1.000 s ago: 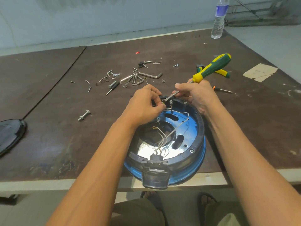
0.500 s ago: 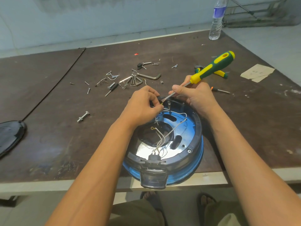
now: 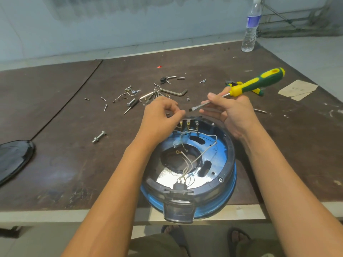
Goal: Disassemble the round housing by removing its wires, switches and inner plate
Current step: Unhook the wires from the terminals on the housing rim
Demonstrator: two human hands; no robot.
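Note:
The round blue housing (image 3: 230,160) with a black rim lies open at the table's front edge. White wires (image 3: 189,164) run from a black connector (image 3: 181,186) at its near side across the blue inner plate (image 3: 208,140). A switch block (image 3: 187,125) with brass terminals sits at the far rim. My left hand (image 3: 161,117) hovers just above that block, thumb and forefinger pinched on something too small to identify. My right hand (image 3: 228,112) grips the shaft of a yellow-green screwdriver (image 3: 259,82), its flat tip in the air beside my left fingertips.
Loose screws, pins and a hex key (image 3: 174,92) are scattered behind the housing. A bolt (image 3: 99,137) lies to the left, a black lid (image 3: 13,160) at the left edge. Another yellow-green tool (image 3: 258,91), a paper scrap (image 3: 297,89) and a water bottle (image 3: 250,28) are at the right.
Both hands have lifted off the switch block. The screwdriver tip has come up out of the housing, and the terminals now show.

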